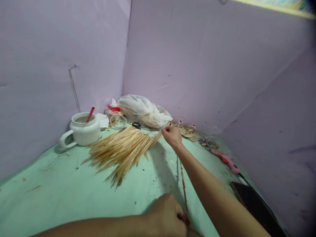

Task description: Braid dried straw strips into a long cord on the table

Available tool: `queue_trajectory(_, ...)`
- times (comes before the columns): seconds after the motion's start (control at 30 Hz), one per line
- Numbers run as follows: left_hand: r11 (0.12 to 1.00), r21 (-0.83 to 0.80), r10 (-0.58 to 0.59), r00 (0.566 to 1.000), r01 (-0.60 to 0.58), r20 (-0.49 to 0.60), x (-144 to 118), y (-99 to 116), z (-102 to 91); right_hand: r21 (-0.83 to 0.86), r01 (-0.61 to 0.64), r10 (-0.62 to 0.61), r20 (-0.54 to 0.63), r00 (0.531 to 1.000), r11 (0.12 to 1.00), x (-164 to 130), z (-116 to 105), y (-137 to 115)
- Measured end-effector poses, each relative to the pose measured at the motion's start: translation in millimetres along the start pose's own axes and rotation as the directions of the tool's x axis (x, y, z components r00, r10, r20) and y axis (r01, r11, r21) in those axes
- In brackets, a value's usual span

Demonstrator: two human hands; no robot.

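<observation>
Head view: your left forearm comes in from the lower left edge and lies low across the counter [49,184], ending in your left hand [168,215] near the bottom middle, knuckles up. Your right arm runs from the lower right corner diagonally up and away, stretched nearly straight, with your right hand [172,135] at the far end near the back wall.

Going left to right across the green counter: a white mug [81,131] with a red stick standing in it sits in the back left corner, a small wire ring [118,121] lies just beside it, and a fanned bundle of straw strips [120,149] spreads over the middle. Behind the bundle lie black scissors [136,125] and a crumpled clear plastic bag [142,110] against the wall. Right of your far hand sit small woven straw pieces [187,131], then a pink glue gun [225,159], and a dark flat object [256,205] at the right edge.

A braided cord [183,184] runs taut between your hands, close beside your right forearm. Your left hand is closed into a fist, pinching the cord's near end. Your right hand is curled shut around the cord's far end, touching the tip of the straw bundle.
</observation>
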State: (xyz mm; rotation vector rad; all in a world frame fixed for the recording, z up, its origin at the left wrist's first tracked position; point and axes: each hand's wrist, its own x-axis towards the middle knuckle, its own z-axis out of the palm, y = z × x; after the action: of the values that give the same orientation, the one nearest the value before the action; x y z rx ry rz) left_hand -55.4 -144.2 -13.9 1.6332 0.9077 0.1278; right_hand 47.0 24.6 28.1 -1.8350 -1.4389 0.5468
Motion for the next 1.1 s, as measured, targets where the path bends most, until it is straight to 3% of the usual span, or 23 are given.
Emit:
queue_trajectory(0.03,1.0,0.017,-0.015,1.0,0.015,-0.01,0,1,0.2,-0.057,0.13,-0.134,-0.068,0.989,0.99,-1,-8,-5)
queue_trajectory(0.13,0.998,0.055,-0.027,0.999,0.029,-0.043,2,1,2.6,-0.146,0.411,-0.431,-0.163,0.887,0.9,1,-23,-22)
queue_trajectory(0.17,0.998,0.052,-0.019,0.998,0.021,-0.052,3,0,3.9,-0.15,0.456,-0.477,-0.162,0.864,0.877,4,-25,-28)
queue_trajectory(0.27,1.0,0.021,0.004,0.998,-0.003,-0.065,7,-6,7.9,-0.045,0.469,-0.471,-0.11,0.875,0.882,13,-27,-39)
queue_trajectory(0.37,1.0,0.002,0.025,0.998,-0.025,-0.065,11,-12,9.7,0.189,0.386,-0.374,-0.096,0.922,0.903,17,-32,-42)
queue_trajectory(0.47,0.999,-0.006,0.032,0.997,-0.032,-0.076,11,-11,8.7,0.419,0.192,-0.199,-0.025,0.98,0.888,9,-42,-38)
queue_trajectory(0.67,0.999,-0.028,0.039,0.995,-0.042,-0.088,3,2,5.0,0.539,0.013,-0.08,0.102,0.992,0.842,-23,-67,-27)
queue_trajectory(0.77,0.998,-0.03,0.05,0.996,-0.052,-0.069,3,2,5.6,0.545,-0.112,-0.033,0.249,0.968,0.831,-38,-74,-23)
queue_trajectory(0.9,0.995,-0.039,0.087,0.995,-0.089,-0.051,6,-3,6.6,0.543,-0.28,-0.026,0.487,0.873,0.792,-58,-74,-12)
queue_trajectory(1.0,0.992,-0.047,0.118,0.992,-0.12,-0.05,6,-2,5.8,0.441,-0.355,0.077,0.535,0.841,0.824,-68,-68,4)
queue_trajectory(1.1,0.993,-0.047,0.104,0.994,-0.106,-0.044,4,2,4.6,0.292,-0.377,0.203,0.486,0.85,0.879,-71,-61,23)
